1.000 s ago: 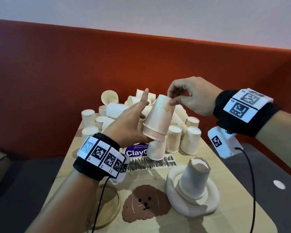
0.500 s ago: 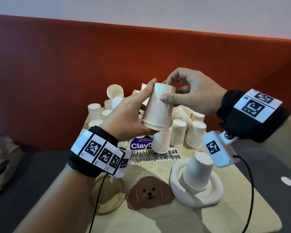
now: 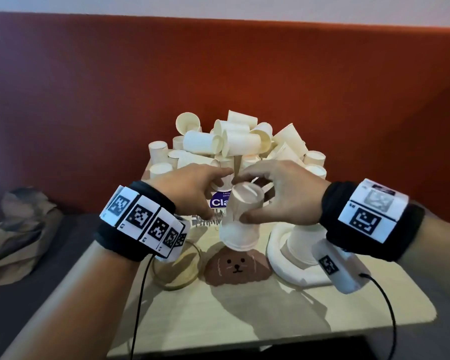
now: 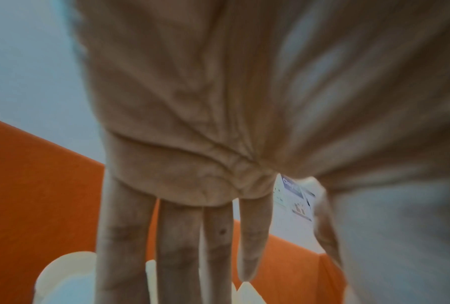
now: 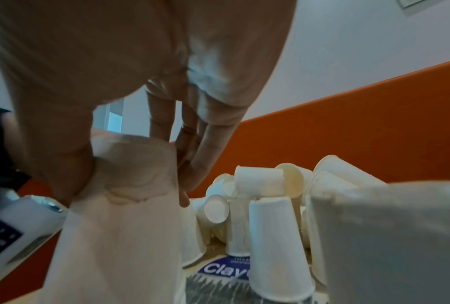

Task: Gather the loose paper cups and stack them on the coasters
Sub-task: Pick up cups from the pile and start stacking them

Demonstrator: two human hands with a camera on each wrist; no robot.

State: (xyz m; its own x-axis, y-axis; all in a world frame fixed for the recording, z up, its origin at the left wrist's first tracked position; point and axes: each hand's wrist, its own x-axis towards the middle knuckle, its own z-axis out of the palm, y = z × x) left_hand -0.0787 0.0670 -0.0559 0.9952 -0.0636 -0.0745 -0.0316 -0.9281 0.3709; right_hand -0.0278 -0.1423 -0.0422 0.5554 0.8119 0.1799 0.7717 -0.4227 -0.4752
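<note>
Down comes the upside-down cup stack (image 3: 240, 219) toward the dog coaster (image 3: 235, 267), six o'clock of the heap (image 3: 239, 146); right hand (image 3: 283, 196) fingers pinching it, left hand (image 3: 192, 188) fingers straight — tilted, it could topple.

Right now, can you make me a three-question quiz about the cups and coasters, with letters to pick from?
1. Where is the cup stack in the right hand?
A. over the puppy coaster
B. on the floor
C. inside the pile

2. What colour is the puppy coaster?
A. green
B. brown
C. blue

3. How do the cups on the white coaster stand?
A. mouth up
B. on their sides
C. mouth down

Answers: 1 A, its rim hangs right above the puppy. 2 B, a brown dog face. 3 C, the wide end sits on the coaster.
</note>
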